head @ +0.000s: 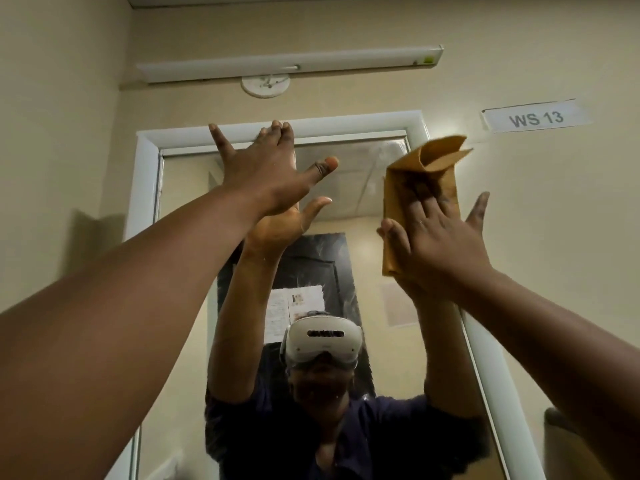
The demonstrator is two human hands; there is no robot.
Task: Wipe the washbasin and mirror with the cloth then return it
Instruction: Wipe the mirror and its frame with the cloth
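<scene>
A tall mirror (180,258) in a white frame (145,188) hangs on the cream wall in front of me. My left hand (266,174) is spread flat near the mirror's top edge, fingertips reaching the upper frame. My right hand (436,244) presses a folded tan cloth (419,174) with straight fingers against the mirror's upper right corner, over the right side of the frame. The cloth's top flap stands loose above my fingers. The mirror reflects a person with raised arms and a white headset. The washbasin is out of view.
A white tube light fitting (287,65) runs across the wall above the mirror, with a round white ceiling-rose plate (265,85) under it. A paper label reading "WS 13" (535,117) is stuck on the wall at upper right.
</scene>
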